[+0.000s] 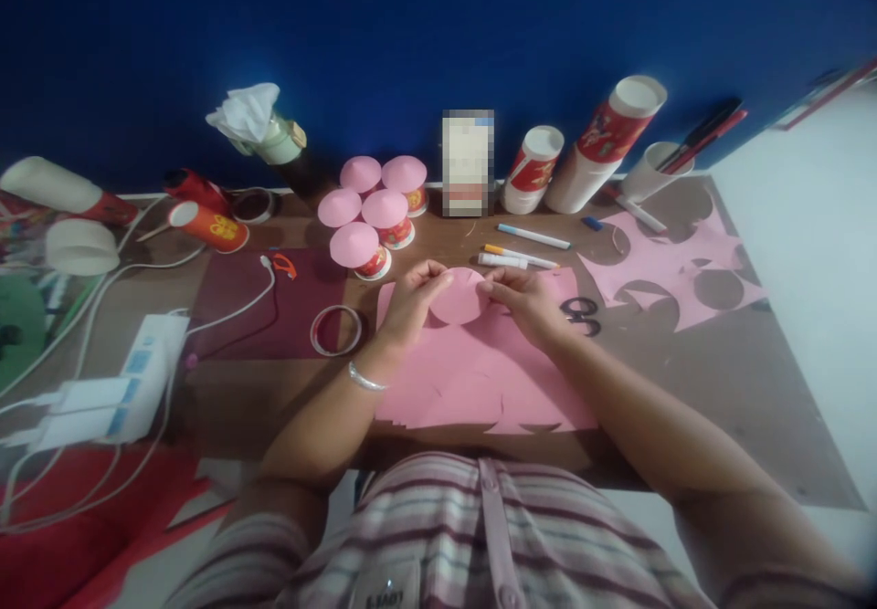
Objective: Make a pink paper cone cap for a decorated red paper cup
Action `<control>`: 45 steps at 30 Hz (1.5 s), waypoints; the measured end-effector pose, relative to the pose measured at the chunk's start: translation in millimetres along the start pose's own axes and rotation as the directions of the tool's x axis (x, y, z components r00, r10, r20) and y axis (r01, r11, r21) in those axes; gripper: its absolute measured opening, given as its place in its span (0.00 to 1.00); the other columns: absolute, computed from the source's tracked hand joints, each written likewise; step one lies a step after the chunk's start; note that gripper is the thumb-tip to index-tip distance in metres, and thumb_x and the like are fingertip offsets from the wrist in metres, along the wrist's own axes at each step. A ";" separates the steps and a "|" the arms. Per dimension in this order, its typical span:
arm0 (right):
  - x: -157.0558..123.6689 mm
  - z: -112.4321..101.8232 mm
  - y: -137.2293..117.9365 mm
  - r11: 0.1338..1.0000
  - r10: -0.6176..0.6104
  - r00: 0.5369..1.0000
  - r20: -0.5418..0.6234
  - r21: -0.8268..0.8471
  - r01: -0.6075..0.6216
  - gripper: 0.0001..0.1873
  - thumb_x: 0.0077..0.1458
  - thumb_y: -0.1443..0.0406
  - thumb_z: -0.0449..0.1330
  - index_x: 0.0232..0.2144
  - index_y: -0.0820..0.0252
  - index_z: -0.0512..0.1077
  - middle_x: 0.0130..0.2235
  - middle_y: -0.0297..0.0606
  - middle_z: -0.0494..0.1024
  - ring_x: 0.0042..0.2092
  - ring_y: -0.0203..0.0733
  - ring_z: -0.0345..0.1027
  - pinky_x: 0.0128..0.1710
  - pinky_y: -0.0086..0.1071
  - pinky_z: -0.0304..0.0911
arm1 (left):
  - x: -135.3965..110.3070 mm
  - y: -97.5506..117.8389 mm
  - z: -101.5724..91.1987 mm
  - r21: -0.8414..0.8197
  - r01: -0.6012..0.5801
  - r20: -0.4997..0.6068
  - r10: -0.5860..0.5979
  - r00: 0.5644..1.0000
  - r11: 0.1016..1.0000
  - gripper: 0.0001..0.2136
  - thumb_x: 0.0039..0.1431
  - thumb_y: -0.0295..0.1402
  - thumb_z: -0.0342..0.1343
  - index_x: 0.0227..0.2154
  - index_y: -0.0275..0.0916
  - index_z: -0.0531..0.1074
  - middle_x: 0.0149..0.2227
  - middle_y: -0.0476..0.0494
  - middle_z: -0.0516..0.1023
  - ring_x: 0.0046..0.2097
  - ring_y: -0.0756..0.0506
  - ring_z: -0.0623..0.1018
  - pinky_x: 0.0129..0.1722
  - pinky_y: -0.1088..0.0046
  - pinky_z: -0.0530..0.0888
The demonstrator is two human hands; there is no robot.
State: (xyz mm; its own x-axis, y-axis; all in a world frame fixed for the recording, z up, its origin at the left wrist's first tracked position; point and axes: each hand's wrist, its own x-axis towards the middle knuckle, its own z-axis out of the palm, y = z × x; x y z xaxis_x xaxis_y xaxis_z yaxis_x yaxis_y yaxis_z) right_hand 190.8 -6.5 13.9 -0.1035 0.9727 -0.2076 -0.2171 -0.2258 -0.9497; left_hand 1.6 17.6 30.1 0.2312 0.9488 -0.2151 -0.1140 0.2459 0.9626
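Observation:
Between my hands is a pink paper circle (458,300), held up over a larger pink paper sheet (472,381). My left hand (419,294) pinches its left edge between thumb and fingers. On the other edge my right hand (515,294) has a pinch grip as well. Just right of my right hand lie scissors with dark handles (582,315), their blades hidden. Beyond my left hand stand several red patterned paper cups topped with pink paper cones (354,246). A roll of tape (335,330) rests left of the sheet.
Markers (533,236) lie behind my hands, with a phone (468,163) propped at the wall. Stacked paper cups (609,143) and a pen cup (650,171) stand back right. Cut pink scraps (675,262) lie right. A power strip (147,376) with cables sits left.

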 end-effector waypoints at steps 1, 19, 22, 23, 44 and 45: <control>-0.2 -1.8 2.3 1.000 -0.004 1.000 0.001 0.011 0.004 0.20 0.47 0.50 0.73 0.25 0.59 0.75 0.24 0.31 0.74 0.26 0.32 0.62 0.27 0.29 0.57 | 0.5 -1.7 0.8 -0.013 0.014 -0.002 -0.014 1.000 1.000 0.12 0.53 0.40 0.65 0.30 0.38 0.70 0.28 0.52 0.71 0.29 0.52 0.69 0.31 0.76 0.67; -5.6 2.9 11.1 0.993 0.013 1.000 0.012 0.113 -0.015 0.16 0.49 0.56 0.73 0.26 0.59 0.72 0.28 0.31 0.73 0.29 0.33 0.61 0.29 0.30 0.54 | -3.1 -4.0 4.3 0.124 -0.001 0.107 -0.012 0.994 0.992 0.10 0.56 0.37 0.62 0.27 0.38 0.69 0.27 0.52 0.68 0.29 0.52 0.65 0.30 0.75 0.63; -7.0 4.8 9.3 0.991 0.040 0.999 0.009 0.129 -0.041 0.17 0.48 0.56 0.73 0.25 0.59 0.70 0.25 0.29 0.71 0.26 0.32 0.59 0.27 0.30 0.51 | -3.7 -3.3 4.1 0.117 -0.001 0.133 -0.015 0.991 0.993 0.11 0.56 0.38 0.62 0.27 0.38 0.69 0.27 0.52 0.67 0.30 0.52 0.65 0.31 0.75 0.63; -7.2 5.3 9.1 0.990 0.047 0.999 0.010 0.135 -0.048 0.17 0.48 0.56 0.73 0.25 0.59 0.70 0.24 0.28 0.70 0.26 0.32 0.58 0.26 0.30 0.51 | -3.7 -3.3 3.9 0.117 -0.001 0.140 -0.015 0.990 0.993 0.11 0.56 0.39 0.63 0.27 0.38 0.69 0.27 0.52 0.67 0.30 0.52 0.65 0.31 0.75 0.63; -6.3 7.2 12.5 0.969 0.053 0.998 0.013 0.240 -0.055 0.16 0.46 0.61 0.72 0.22 0.58 0.68 0.24 0.28 0.70 0.26 0.32 0.59 0.28 0.29 0.53 | -2.7 -5.5 3.0 0.145 0.009 0.191 -0.036 0.981 0.989 0.10 0.57 0.38 0.62 0.28 0.38 0.69 0.27 0.52 0.66 0.30 0.52 0.64 0.31 0.75 0.61; -6.4 7.4 12.5 0.971 0.053 0.999 0.007 0.232 -0.053 0.16 0.46 0.61 0.72 0.22 0.58 0.68 0.23 0.28 0.70 0.26 0.32 0.59 0.28 0.29 0.53 | -3.0 -5.3 3.1 0.145 0.011 0.192 -0.039 0.981 0.989 0.11 0.58 0.38 0.62 0.28 0.38 0.69 0.27 0.52 0.67 0.30 0.52 0.64 0.31 0.75 0.61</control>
State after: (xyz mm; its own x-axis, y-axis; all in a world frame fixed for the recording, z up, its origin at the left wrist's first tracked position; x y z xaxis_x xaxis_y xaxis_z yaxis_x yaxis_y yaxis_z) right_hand 181.6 -16.0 5.0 -0.1221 0.9590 -0.2559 -0.4306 -0.2834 -0.8569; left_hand 4.5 12.8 26.1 0.4163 0.8831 -0.2165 0.0301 0.2246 0.9740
